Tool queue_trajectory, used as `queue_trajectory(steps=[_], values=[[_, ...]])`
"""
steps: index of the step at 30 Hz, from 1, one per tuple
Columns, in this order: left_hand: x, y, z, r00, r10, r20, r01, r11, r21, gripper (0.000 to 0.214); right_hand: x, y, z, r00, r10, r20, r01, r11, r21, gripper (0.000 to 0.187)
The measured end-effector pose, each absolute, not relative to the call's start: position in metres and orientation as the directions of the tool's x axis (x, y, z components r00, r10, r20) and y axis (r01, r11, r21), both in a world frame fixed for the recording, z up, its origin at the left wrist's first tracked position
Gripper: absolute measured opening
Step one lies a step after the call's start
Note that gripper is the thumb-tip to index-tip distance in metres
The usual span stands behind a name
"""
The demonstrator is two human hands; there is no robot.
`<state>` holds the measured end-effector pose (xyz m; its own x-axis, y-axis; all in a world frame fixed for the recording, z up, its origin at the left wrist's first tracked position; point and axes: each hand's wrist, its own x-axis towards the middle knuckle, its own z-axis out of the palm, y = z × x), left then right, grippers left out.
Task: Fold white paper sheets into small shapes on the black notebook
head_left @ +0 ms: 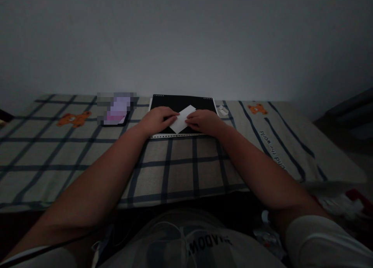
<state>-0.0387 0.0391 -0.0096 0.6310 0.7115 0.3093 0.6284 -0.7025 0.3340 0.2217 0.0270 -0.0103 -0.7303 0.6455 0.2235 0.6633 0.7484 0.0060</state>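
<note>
A small white piece of paper [182, 120], which looks folded, lies at a slant over a black sheet [175, 101] with a white punched edge. My left hand [159, 119] pinches the paper's left side between thumb and fingers. On the opposite side, my right hand [205, 121] has its thumb and fingertips closed on the paper's right edge. Both hands rest over the black sheet, and their wrists cover parts of its sides.
A phone [118, 109] with a lit, partly blurred screen lies on the left. Small white scraps [223, 110] sit just right of the black sheet. A checked tablecloth [180, 167] covers the table, which meets a grey wall [186, 42] behind. A plastic bottle [265, 217] is below the front edge.
</note>
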Motion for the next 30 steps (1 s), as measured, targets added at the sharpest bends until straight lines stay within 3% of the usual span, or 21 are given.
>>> queue_trajectory(steps=[14,17,21,30], values=[[-0.039,0.038,-0.009,0.58,0.755,0.305,0.659,-0.655,0.369,0.05,0.22,0.026,-0.011,-0.738,0.639,0.216,0.654,0.757,-0.007,0.03],[-0.038,0.038,-0.01,0.596,0.746,0.299,0.648,-0.666,0.37,0.05,0.219,0.023,-0.012,-0.734,0.632,0.249,0.647,0.762,-0.03,0.04],[-0.037,0.037,-0.011,0.625,0.72,0.3,0.629,-0.693,0.352,0.048,0.212,0.015,-0.012,-0.716,0.657,0.236,0.685,0.726,0.059,0.053],[-0.042,0.042,-0.009,0.608,0.739,0.291,0.673,-0.674,0.306,0.048,0.206,0.009,-0.009,-0.69,0.663,0.289,0.701,0.712,0.041,0.034]])
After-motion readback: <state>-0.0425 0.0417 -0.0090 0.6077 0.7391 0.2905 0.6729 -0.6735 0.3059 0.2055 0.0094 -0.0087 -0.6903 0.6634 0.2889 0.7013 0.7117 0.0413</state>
